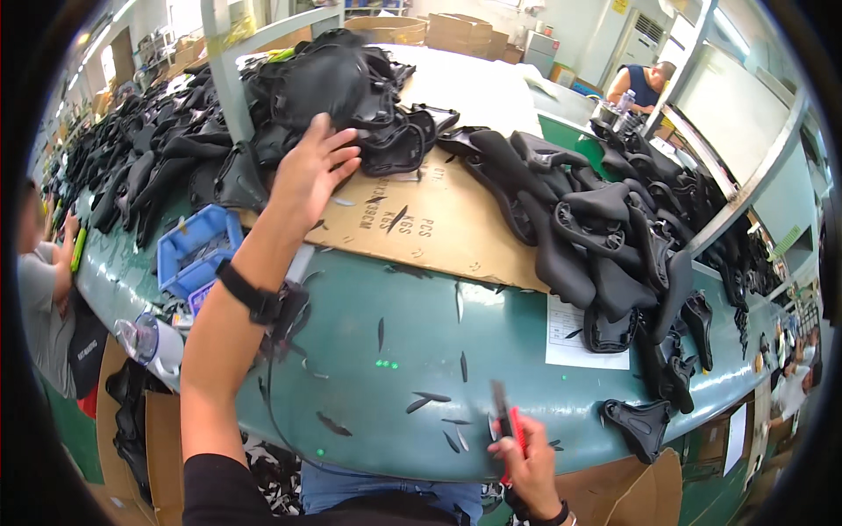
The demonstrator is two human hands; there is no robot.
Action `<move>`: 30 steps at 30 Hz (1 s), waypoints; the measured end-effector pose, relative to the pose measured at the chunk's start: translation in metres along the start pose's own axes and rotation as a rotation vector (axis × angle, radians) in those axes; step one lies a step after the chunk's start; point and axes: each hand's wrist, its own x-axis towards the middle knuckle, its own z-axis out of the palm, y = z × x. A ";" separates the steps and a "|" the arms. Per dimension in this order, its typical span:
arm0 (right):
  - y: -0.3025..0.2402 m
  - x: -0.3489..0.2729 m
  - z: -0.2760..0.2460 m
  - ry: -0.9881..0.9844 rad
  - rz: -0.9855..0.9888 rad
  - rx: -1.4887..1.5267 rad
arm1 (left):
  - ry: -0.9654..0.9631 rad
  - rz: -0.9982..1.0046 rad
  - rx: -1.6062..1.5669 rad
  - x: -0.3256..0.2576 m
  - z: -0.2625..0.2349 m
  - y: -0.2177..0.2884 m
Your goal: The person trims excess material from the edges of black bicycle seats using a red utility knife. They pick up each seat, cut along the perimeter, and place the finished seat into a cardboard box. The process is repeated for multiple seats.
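Note:
My left hand (317, 167) reaches toward the far left with its fingers spread and nothing in them. Just beyond its fingertips is a black bicycle saddle (320, 83), smeared by motion, over a heap of similar saddles (399, 145). Whether the fingertips touch it, I cannot tell. Near the front edge of the green table (421, 333), my right hand (531, 469) is closed around a utility knife (516, 431) with a red handle. Its blurred blade points up and away from me. Several thin black trimmings (428, 399) lie about the tabletop near the knife.
A flat cardboard sheet (474, 250) lies between the left heap and another saddle pile (596, 228) on the right. A blue bin (197, 254) and a clear bottle (153, 342) stand at left. Metal posts (226, 79) rise from the table. Other people sit at far right and left.

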 end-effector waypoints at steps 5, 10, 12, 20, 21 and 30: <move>0.014 -0.017 0.005 0.132 0.263 0.252 | -0.224 -0.077 0.588 0.053 0.126 -0.081; 0.038 -0.027 0.023 0.321 0.102 0.314 | -0.002 -0.109 0.796 0.120 0.191 -0.155; 0.039 -0.028 0.026 0.337 0.124 0.355 | -0.026 -0.131 0.847 0.144 0.189 -0.178; 0.042 -0.027 0.025 0.288 0.150 0.440 | -0.186 -0.044 0.540 0.073 0.144 -0.110; 0.038 -0.024 0.025 0.302 0.114 0.416 | -0.208 -0.004 0.529 0.046 0.132 -0.092; 0.011 -0.016 0.017 0.295 0.115 0.474 | -0.108 -0.706 0.293 -0.229 0.037 -0.042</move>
